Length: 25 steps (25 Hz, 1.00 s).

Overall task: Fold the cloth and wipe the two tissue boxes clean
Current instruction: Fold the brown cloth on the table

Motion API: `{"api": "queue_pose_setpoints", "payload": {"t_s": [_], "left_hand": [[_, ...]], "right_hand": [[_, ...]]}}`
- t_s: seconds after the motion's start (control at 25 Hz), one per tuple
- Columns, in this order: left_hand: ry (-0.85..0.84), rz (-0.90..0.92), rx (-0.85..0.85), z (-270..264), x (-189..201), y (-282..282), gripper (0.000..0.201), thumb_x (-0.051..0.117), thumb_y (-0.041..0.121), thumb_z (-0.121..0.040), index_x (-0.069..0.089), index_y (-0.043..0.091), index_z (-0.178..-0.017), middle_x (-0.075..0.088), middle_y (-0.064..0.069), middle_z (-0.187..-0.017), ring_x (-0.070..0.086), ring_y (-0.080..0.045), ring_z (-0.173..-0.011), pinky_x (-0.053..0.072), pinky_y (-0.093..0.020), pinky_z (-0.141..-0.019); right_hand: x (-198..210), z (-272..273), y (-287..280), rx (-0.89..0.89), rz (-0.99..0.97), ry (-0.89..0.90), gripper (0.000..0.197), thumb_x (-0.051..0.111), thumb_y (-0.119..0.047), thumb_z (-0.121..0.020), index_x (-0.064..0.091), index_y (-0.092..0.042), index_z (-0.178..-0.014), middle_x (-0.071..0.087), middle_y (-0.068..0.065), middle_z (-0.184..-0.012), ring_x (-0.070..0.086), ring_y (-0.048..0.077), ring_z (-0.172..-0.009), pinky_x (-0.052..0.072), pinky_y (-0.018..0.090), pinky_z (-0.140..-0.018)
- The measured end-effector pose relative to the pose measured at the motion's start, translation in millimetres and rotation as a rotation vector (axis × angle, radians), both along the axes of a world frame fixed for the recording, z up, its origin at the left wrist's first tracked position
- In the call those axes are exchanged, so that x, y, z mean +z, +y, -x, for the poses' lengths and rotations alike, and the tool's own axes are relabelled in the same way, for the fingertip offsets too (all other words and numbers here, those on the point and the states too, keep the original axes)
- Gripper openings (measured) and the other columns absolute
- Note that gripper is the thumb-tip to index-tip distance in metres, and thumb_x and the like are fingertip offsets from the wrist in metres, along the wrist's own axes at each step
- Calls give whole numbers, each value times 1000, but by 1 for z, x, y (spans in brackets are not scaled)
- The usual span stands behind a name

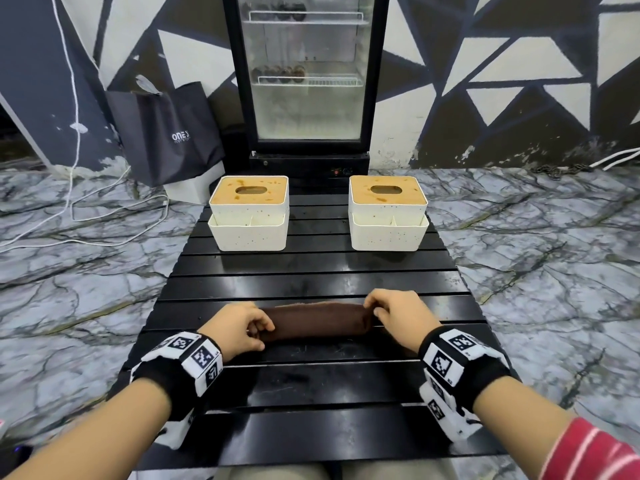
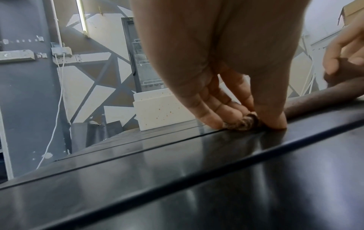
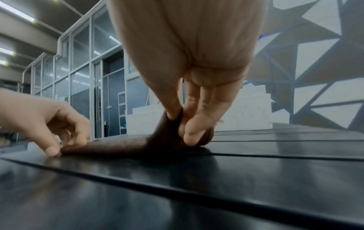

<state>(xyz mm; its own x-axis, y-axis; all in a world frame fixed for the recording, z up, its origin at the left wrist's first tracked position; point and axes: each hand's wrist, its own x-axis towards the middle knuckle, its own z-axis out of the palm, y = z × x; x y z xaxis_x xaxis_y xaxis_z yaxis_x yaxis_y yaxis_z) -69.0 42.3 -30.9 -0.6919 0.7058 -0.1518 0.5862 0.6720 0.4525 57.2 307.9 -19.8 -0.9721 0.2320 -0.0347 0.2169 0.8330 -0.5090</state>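
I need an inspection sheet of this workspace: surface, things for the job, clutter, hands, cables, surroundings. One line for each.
Surface: black slatted table, glossy.
Job's things: brown cloth folded into a long strip; left tissue box and right tissue box at the far end, lids stained orange-brown.
Clutter: nothing seen on the table.
Hands: left hand pinches the cloth's left end, right hand its right end.
Cables: white cables on the floor, left.
Surroundings: glass-door fridge, black bag, marble-pattern floor.

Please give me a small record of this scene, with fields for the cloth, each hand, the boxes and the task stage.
cloth: brown cloth, a narrow band on the black slatted table
left hand: left hand pinches the cloth's left end
right hand: right hand pinches its right end
boxes: left tissue box, right tissue box, lids stained
stage: folding; no wiping yet
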Motion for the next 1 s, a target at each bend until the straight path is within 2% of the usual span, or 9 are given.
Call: {"api": "queue_pose_setpoints", "payload": {"t_s": [0.04, 0.12, 0.28, 0.4, 0.56, 0.68, 0.76, 0.88, 1.0], "left_hand": [[1, -1, 11, -1, 0, 0, 32, 79, 9, -69, 70, 16, -99, 47, 15, -78, 52, 3, -64, 35, -1, -66], [6, -7, 33, -2, -1, 0, 34, 80, 10, -69, 69, 14, -101, 45, 16, -78, 45, 6, -65, 35, -1, -65], [6, -8, 95, -4, -4, -3, 38, 80, 13, -70, 68, 14, -105, 40, 18, -78, 41, 6, -65, 33, -1, -64], [15, 22, 106, -2, -5, -1, 39, 79, 14, -71, 67, 15, -108, 38, 18, -78, 42, 2, -68, 38, -11, -74], [13, 51, 111, -2, -5, 2, 41, 78, 14, -71, 65, 16, -110, 36, 17, -78, 46, -9, -81, 38, -15, -77], [3, 49, 118, -2, -7, 2, 41, 78, 13, -71, 65, 15, -110, 35, 17, -78, 45, -10, -82, 37, -16, -76], [6, 48, 122, -3, -7, 2, 41, 78, 13, -71, 65, 16, -110, 35, 17, -79, 45, -10, -82, 37, -16, -77], [13, 48, 124, -5, -7, 3, 40, 76, 13, -73, 65, 15, -111, 34, 17, -79, 45, -10, -84, 38, -17, -78], [10, 43, 134, -5, -7, 2, 39, 77, 11, -73, 65, 14, -110, 35, 16, -78, 45, -11, -83, 39, -18, -79]], "right_hand": [[3, 5, -9, 25, 30, 49, 23, 52, -8, -84, 64, -25, -92, 68, 2, -96, 61, 22, -91, 45, 27, -83], [8, 14, -29, 99, 45, 90, 23, 53, -8, -84, 65, -23, -96, 67, 2, -104, 59, 20, -99, 41, 26, -89], [3, 34, -65, 207, -18, 3, 26, 50, -9, -86, 65, -23, -102, 58, 6, -111, 53, 24, -107, 38, 28, -92], [-2, 40, -83, 250, -86, -82, 28, 47, -11, -87, 65, -28, -100, 54, 4, -112, 46, 23, -110, 42, 34, -91], [2, 43, -85, 290, -81, -123, 28, 47, -11, -85, 63, -30, -98, 55, 1, -110, 48, 21, -107, 43, 33, -86], [-1, 43, -86, 278, -62, -95, 37, 50, -10, -82, 54, -30, -113, 57, 1, -109, 49, 22, -105, 45, 37, -88], [-3, 43, -87, 254, -26, -79, 37, 53, -12, -82, 51, -26, -117, 59, 0, -108, 50, 22, -104, 44, 35, -88], [1, 36, -79, 290, -17, -49, 33, 55, -17, -84, 55, -22, -117, 59, 4, -113, 48, 22, -108, 38, 31, -94], [4, 20, -53, 214, 1, -10, 37, 58, -22, -85, 53, -22, -121, 56, 4, -120, 47, 20, -114, 35, 28, -98]]}}
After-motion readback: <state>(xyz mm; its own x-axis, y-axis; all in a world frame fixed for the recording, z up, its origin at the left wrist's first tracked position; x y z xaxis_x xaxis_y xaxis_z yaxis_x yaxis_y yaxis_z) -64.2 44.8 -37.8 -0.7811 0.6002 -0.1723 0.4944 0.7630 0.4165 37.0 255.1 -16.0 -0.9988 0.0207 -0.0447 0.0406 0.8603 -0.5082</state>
